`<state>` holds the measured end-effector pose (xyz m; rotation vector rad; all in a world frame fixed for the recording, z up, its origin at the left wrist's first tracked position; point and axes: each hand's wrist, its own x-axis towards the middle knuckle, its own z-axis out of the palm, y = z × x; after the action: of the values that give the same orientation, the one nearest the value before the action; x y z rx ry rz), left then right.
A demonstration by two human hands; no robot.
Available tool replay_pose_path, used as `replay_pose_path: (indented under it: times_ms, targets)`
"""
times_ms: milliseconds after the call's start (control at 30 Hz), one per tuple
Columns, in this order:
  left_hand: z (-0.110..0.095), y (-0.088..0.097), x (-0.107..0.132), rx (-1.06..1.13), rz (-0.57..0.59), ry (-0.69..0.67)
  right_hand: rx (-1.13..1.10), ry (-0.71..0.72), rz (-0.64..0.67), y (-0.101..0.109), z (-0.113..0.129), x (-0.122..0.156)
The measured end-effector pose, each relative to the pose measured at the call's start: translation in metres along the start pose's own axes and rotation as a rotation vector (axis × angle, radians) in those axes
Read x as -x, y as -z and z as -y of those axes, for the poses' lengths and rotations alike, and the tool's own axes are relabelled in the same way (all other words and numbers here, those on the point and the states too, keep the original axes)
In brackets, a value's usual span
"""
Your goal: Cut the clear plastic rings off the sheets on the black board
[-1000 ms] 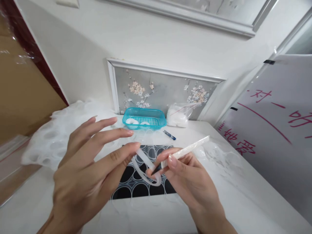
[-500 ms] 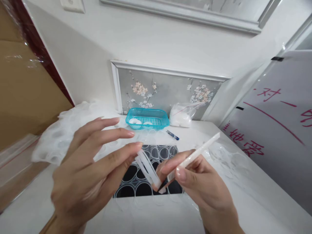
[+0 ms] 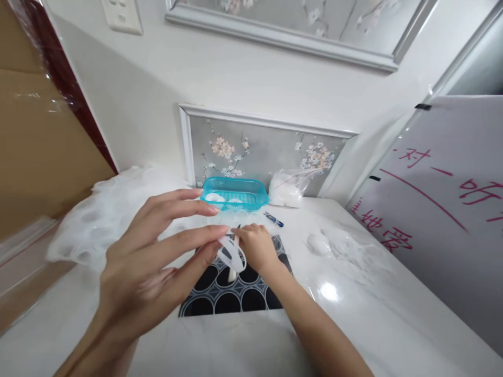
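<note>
Left fingertips pinch a clear plastic ring, right hand reaches forward over the black tray.

Your left hand [image 3: 157, 262] holds the clear ring [image 3: 231, 254] between thumb and forefinger tip, other fingers spread wide above it; the grip is shallow, so the ring could slip or spring out and drop onto the black cavity tray [image 3: 231, 293] just below. Your right hand [image 3: 255, 246] sits just beyond the ring, knuckles toward you, seemingly curled around a white stick [image 3: 232, 274] (only its lower end shows under the ring), and I cannot tell how tight that grip is. Farther out: blue basket [image 3: 234, 192], a pen [image 3: 273, 219], a plastic bag [image 3: 288, 187]. Left hand is motion-blurred; clear blister sheets [image 3: 98, 220] to its left are hard to outline.
</note>
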<state>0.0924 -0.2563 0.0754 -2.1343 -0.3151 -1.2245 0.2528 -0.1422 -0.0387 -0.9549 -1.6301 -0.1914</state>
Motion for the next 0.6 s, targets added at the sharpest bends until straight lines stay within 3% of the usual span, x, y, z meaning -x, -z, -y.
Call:
replay_pose_path:
  times_ms: [100, 167, 300, 467, 600]
  targets:
    - [0.004, -0.001, 0.002, -0.05, -0.004, -0.001, -0.028, 0.001, 0.05, -0.027, -0.007, 0.005]
    - [0.006, 0.0, 0.004, -0.093, -0.02, -0.02, -0.063, -0.01, 0.058, -0.028, -0.006, 0.006]
    - [0.005, 0.002, 0.004, -0.195, -0.007, -0.045, -0.091, -0.03, 0.029, 0.006, 0.011, 0.003]
    - [-0.007, -0.003, 0.003, -0.329, 0.025, -0.005, -0.197, 0.19, -0.327, 0.057, 0.052, 0.011]
    - [-0.016, -0.008, 0.009, -0.398, 0.069, 0.03, -0.156, 0.325, -0.44, 0.071, 0.071, 0.025]
